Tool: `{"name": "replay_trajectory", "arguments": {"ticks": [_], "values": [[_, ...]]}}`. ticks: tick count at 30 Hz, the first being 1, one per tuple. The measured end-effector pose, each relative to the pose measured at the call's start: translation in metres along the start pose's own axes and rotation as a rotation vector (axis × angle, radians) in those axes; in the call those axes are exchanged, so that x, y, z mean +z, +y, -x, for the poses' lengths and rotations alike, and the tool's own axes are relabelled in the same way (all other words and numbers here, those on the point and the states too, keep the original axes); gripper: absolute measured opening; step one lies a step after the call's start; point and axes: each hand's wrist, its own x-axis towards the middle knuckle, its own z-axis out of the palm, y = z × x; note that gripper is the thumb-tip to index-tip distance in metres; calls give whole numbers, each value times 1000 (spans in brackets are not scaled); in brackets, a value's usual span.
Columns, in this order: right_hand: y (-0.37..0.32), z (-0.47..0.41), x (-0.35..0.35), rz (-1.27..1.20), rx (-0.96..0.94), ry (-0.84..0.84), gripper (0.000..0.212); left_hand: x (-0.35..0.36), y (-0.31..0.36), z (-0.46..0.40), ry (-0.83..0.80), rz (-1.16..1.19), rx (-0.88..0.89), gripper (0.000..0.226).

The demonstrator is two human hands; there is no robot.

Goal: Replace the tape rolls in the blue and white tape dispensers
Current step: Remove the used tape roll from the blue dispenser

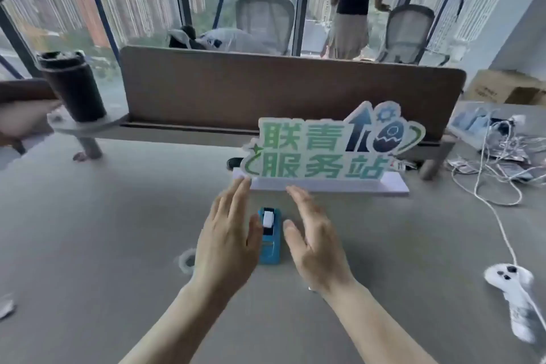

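A small blue tape dispenser stands on the grey desk with a white roll seated in its far end. My left hand hovers just left of it, fingers spread, thumb close to its side. My right hand is held flat just right of it, fingers apart and empty. A clear tape roll lies on the desk left of my left hand. No white dispenser is in view.
A green-lettered sign on a white base stands right behind the hands. A black tumbler sits far left, a white controller and tangled cables to the right. A brown divider backs the desk; a person stands at the window.
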Motion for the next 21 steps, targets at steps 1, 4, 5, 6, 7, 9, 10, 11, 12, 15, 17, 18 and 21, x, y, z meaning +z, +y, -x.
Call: {"name": "replay_trajectory", "arguments": {"ticks": [1,4,5,6,7,9,10,11,12,15,17,18,21], "values": [[5,9,10,-56,53,-4,55,9,-6,11,-22,55,-67,53],[21,32,40,-304,247,-61,52,32,-23,40,-136,137,-214,55],[26,40,51,-352,287,-63,54,38,-28,48,-177,149,-234,56],[29,47,60,-370,312,-56,56,43,-31,55,-210,157,-252,57],[33,50,66,-378,329,-43,56,47,-35,58,-230,174,-274,59],[37,49,75,-395,374,-29,53,54,-43,60,-263,237,-330,62],[38,47,77,-393,390,-22,53,57,-46,60,-282,275,-374,65],[40,44,80,-387,404,-17,53,61,-49,59,-298,319,-412,67],[38,42,80,-384,417,-11,53,63,-52,57,-319,362,-450,70],[34,30,82,-404,437,-6,47,71,-58,46,-367,467,-499,69],[32,25,83,-436,452,-17,45,75,-59,40,-374,514,-503,68],[32,24,84,-452,456,-22,46,76,-59,38,-373,529,-509,69],[33,29,83,-496,488,-30,48,78,-58,44,-366,582,-523,75]]}}
